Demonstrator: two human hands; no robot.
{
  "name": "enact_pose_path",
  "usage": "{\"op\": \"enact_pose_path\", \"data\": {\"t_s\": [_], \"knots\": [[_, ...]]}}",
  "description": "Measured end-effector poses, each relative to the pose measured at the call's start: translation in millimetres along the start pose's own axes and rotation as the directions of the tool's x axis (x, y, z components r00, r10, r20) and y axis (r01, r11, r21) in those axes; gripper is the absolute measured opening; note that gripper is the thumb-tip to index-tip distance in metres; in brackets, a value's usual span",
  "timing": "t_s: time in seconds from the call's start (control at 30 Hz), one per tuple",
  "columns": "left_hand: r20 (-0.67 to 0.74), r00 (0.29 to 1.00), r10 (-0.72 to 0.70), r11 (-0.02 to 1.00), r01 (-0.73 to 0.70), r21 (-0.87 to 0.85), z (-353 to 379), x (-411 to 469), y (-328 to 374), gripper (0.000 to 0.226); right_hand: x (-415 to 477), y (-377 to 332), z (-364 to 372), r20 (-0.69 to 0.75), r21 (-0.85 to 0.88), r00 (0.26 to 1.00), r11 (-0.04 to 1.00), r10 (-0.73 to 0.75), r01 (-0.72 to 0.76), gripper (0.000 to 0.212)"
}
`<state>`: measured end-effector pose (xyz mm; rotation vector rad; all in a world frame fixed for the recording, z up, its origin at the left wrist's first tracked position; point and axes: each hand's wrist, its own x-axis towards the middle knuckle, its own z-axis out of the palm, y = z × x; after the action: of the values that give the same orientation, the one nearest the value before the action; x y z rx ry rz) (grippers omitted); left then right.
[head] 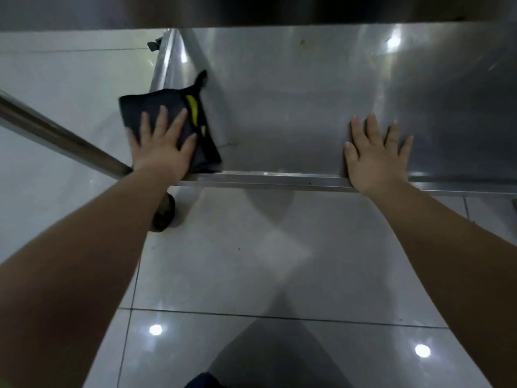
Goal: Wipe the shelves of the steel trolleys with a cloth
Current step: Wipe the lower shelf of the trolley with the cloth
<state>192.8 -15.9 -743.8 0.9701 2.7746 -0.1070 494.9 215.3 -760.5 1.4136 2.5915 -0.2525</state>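
Note:
A steel trolley's lower shelf (293, 107) fills the upper half of the head view. My left hand (161, 144) presses flat on a dark cloth (145, 107) with a yellow mark, at the shelf's near left corner. The cloth's left part hangs past the shelf edge. My right hand (376, 158) lies flat with straight, spread fingers on the shelf's front edge, to the right, holding nothing.
An upper shelf (279, 9) overhangs at the top. A steel tube (61, 138) slants in from the left to the shelf's corner. A caster wheel (165, 211) sits under that corner. Glossy white floor tiles (251, 275) lie below.

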Motion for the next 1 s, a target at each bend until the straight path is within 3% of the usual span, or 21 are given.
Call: {"op": "enact_pose_path", "data": {"t_s": [0.2,0.33,0.47,0.53,0.6,0.7,0.87,1.0], "knots": [[0.027,1.0,-0.015,0.999,0.014,0.034,4,0,16,0.06,0,-6,3,0.0,-0.031,1.0,0.999,0.025,-0.025,0.058],[-0.025,0.968,0.249,0.968,-0.249,-0.01,9,-12,113,0.063,0,-8,3,-0.009,-0.008,1.0,1.0,0.022,-0.022,0.057],[0.035,0.867,0.496,0.868,-0.497,0.006,18,-49,218,0.064,-3,1,0,-0.101,0.196,0.995,0.98,-0.007,0.026,0.053],[0.051,0.843,0.536,0.844,-0.536,-0.004,20,-56,231,0.064,-4,5,-1,-0.135,0.28,0.991,0.96,0.018,0.02,0.054],[0.039,0.835,0.549,0.836,-0.548,-0.031,17,-52,218,0.065,-4,6,-1,-0.12,0.246,0.993,0.969,0.004,0.026,0.054],[0.026,0.85,0.527,0.85,-0.527,-0.017,12,-32,173,0.064,-2,6,0,-0.071,0.138,0.997,0.99,-0.023,0.033,0.053],[0.006,0.974,0.227,0.973,-0.227,-0.037,6,-7,73,0.063,-1,2,1,-0.062,0.063,0.998,0.998,-0.013,0.017,0.054],[0.023,0.985,0.173,0.985,-0.172,-0.032,12,-24,70,0.063,-2,-3,3,-0.047,0.015,0.999,1.0,0.002,-0.001,0.054]]}}
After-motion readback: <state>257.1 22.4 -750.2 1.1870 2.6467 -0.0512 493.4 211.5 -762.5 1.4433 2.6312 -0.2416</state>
